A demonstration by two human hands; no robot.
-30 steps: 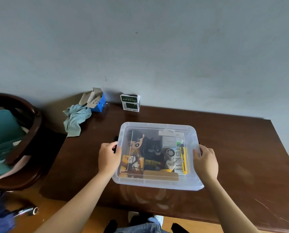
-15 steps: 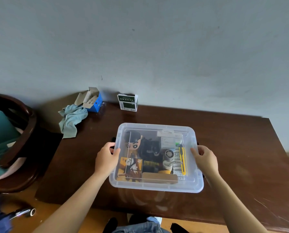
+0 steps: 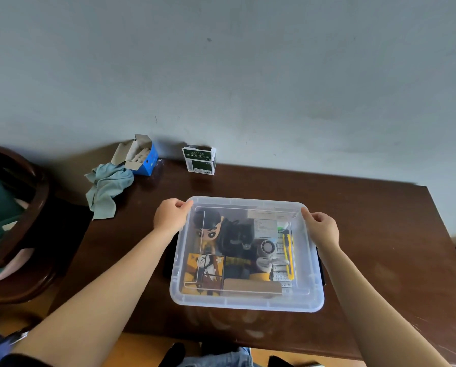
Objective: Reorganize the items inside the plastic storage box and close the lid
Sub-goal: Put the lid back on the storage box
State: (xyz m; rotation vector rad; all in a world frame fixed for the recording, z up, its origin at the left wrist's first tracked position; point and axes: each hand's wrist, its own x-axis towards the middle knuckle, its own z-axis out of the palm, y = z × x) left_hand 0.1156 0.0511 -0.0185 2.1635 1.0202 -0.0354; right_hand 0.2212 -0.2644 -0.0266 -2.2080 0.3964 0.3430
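lid [image 3: 248, 205] sits on the storage box [image 3: 237, 303] on the worktop [image 3: 367, 234]; left hand [image 3: 170, 217] and right hand [image 3: 323, 229] fingers grip its far corners

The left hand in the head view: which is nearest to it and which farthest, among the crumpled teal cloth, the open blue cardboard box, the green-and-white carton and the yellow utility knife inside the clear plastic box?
From the left hand:
1. Crumpled teal cloth, to its left.
2. Open blue cardboard box and green-and-white carton, both by the wall: too close to call.
3. Yellow utility knife, across the clear plastic box, near the right hand.
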